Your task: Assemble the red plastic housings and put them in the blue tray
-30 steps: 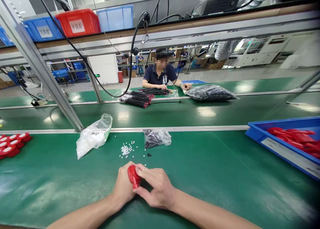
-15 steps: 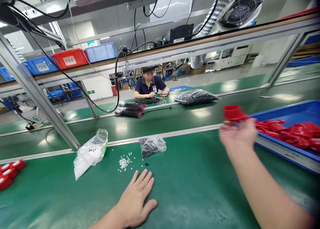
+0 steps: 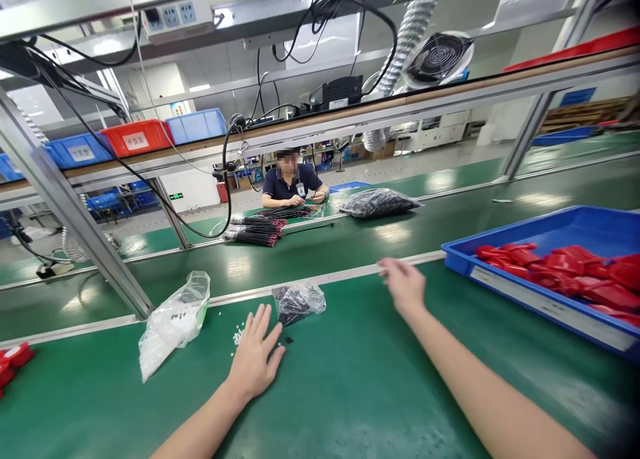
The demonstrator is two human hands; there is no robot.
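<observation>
In the head view, the left hand (image 3: 253,360) is palm down with its fingers spread, partly over the small white pieces (image 3: 237,339) on the green surface (image 3: 350,379); whatever lies beneath it is hidden. A dark piece (image 3: 289,340) lies just beside its thumb, with a clear bag of dark pieces (image 3: 296,304) beyond. The right hand (image 3: 406,287) has bent fingers, its hold impossible to tell, left of the blue tray (image 3: 456,263) containing red parts (image 3: 565,264)
</observation>
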